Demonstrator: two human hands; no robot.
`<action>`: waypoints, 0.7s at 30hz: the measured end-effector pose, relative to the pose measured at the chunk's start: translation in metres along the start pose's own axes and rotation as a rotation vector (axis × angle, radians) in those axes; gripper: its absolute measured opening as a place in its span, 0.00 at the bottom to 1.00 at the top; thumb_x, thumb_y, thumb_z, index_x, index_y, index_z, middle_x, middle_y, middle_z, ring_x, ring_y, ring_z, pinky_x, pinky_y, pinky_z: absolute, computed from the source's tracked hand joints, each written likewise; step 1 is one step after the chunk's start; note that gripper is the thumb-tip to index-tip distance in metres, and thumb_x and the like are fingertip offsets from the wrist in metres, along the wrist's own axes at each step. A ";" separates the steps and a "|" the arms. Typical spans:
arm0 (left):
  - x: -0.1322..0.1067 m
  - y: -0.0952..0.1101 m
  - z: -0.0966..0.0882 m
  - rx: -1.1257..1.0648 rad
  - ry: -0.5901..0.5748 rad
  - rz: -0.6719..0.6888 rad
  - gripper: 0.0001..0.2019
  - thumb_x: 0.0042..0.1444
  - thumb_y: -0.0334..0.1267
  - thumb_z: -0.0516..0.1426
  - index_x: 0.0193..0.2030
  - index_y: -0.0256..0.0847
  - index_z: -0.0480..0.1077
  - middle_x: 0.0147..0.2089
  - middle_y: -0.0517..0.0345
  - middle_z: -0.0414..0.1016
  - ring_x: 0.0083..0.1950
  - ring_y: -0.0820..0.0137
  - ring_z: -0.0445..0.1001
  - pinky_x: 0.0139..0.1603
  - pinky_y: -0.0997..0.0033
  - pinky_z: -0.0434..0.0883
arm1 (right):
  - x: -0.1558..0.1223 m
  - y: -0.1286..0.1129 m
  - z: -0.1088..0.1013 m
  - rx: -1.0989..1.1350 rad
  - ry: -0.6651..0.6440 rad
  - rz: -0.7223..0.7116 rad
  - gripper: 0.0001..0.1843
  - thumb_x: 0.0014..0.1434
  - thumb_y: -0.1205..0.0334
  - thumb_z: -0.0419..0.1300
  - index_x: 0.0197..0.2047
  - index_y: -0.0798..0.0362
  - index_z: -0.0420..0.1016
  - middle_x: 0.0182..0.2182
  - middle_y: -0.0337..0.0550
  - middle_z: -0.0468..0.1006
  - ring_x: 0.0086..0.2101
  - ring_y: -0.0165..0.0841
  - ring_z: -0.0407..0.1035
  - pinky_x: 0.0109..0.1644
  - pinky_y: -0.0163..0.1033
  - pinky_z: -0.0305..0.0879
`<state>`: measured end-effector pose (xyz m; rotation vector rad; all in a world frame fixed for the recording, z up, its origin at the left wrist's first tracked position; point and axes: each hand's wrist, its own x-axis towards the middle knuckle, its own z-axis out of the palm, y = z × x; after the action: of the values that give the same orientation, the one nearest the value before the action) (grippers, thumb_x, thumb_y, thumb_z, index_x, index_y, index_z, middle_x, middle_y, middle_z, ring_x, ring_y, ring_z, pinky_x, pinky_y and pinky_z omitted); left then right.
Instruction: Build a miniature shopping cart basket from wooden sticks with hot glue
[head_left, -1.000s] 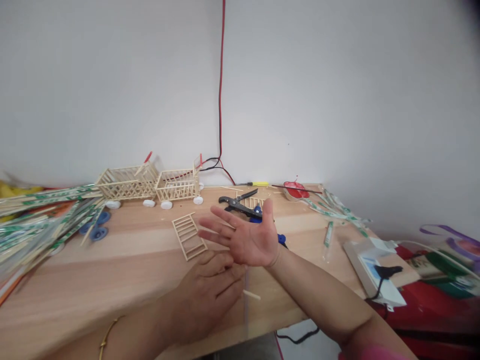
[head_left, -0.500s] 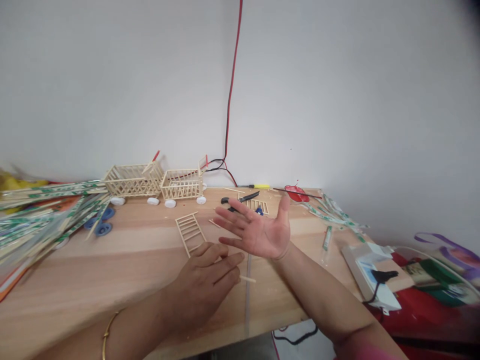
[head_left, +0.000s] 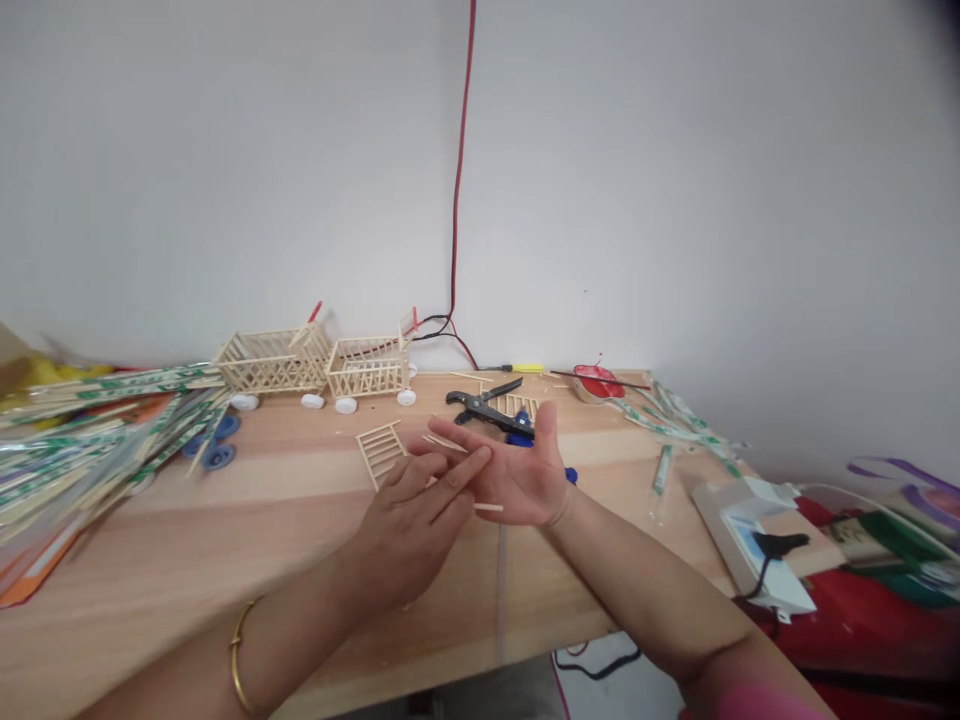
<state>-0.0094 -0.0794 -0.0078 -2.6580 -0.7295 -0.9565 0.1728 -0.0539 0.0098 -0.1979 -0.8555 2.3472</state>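
Observation:
My left hand (head_left: 420, 515), wearing a gold bangle, reaches in from the left with its fingers closed on a thin wooden stick (head_left: 489, 507). The stick's pale end shows past the fingers, in front of my right palm. My right hand (head_left: 517, 478) is open, palm up and thumb raised, and holds nothing I can make out. My left fingertips overlap its fingers; whether they touch is unclear. Another short stick (head_left: 445, 443) shows by the right fingers, on or behind them. Just behind my left hand lies a small ladder-like stick frame (head_left: 380, 455).
Two slatted stick carts (head_left: 274, 362) with white wheels stand at the back left. Bundled sticks (head_left: 112, 430) and blue wheels (head_left: 217, 456) lie left. Black pliers (head_left: 484, 408), a yellow-handled tool (head_left: 526, 368) and a red dish (head_left: 598, 382) lie behind. A white device (head_left: 750, 545) sits right.
My right hand has moved slightly down and left, under my left fingers. My left hand has risen a little, bringing the stick's end up in front of the right palm.

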 end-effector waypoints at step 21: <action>0.004 0.007 -0.004 -0.094 0.061 -0.068 0.13 0.57 0.27 0.52 0.47 0.37 0.72 0.63 0.54 0.65 0.51 0.62 0.65 0.51 0.56 0.64 | -0.003 0.000 -0.001 0.034 0.092 0.071 0.68 0.29 0.14 0.31 0.62 0.49 0.61 0.67 0.51 0.47 0.62 0.48 0.46 0.56 0.48 0.52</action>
<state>-0.0056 -0.0852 -0.0023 -2.6861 -0.7847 -1.1108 0.1754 -0.0551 0.0085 -0.3243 -0.7756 2.3960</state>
